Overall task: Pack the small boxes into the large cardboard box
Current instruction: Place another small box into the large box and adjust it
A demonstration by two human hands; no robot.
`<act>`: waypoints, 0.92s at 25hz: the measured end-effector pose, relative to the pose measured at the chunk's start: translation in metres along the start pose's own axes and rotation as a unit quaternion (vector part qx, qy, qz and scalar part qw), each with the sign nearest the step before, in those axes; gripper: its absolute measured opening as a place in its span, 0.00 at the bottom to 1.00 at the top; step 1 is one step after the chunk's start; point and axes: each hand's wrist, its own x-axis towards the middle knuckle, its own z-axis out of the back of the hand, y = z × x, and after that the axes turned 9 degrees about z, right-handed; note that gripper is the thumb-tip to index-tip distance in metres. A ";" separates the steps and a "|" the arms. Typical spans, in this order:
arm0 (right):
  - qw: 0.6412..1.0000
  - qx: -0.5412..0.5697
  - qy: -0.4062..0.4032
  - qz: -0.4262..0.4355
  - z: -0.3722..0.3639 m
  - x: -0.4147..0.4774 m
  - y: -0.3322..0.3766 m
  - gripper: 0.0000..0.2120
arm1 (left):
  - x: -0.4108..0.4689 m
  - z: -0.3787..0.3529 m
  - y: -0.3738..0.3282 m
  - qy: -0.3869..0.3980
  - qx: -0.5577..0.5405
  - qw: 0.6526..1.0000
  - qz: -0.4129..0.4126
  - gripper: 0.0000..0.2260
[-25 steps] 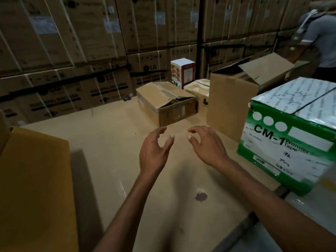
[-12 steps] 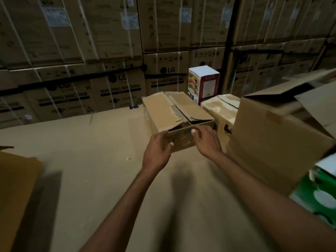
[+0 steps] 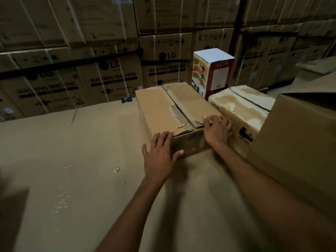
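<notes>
While both hands grip its near corners, left hand (image 3: 161,154) and right hand (image 3: 216,130), the flat brown cardboard box (image 3: 171,110) shows closed, torn top flaps.

Stacked washing machine cartons (image 3: 112,77) bound with white straps (image 3: 101,77) line the back wall, behind a tan cardboard surface (image 3: 72,160).

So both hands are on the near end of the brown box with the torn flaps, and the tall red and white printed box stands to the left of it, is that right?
Not quite. The head view shows the left hand and right hand on the near end of the brown box with the torn flaps, but the tall red and white printed box stands behind it to the right, not the left.
</notes>
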 end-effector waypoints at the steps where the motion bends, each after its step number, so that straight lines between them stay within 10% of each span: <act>1: 1.000 0.001 -0.023 -0.002 -0.006 0.000 -0.001 0.24 | 0.000 -0.002 0.004 -0.014 0.002 1.000 -0.001 0.32; 6: 0.999 0.028 -0.034 -0.025 -0.001 -0.006 0.012 0.22 | -0.005 -0.001 0.011 -0.072 -0.076 0.994 0.021 0.25; 10: 0.998 0.024 0.045 -0.042 0.018 -0.041 0.025 0.42 | -0.023 0.011 0.036 -0.149 -0.198 0.965 0.090 0.17; 17: 0.976 -0.067 0.203 -0.052 0.042 -0.114 0.052 0.50 | -0.082 0.069 0.048 -0.197 -0.096 0.960 0.176 0.16; 23: 0.950 0.256 0.133 -0.118 0.046 -0.129 0.053 0.46 | -0.029 0.079 0.098 0.069 -0.216 0.925 0.306 0.39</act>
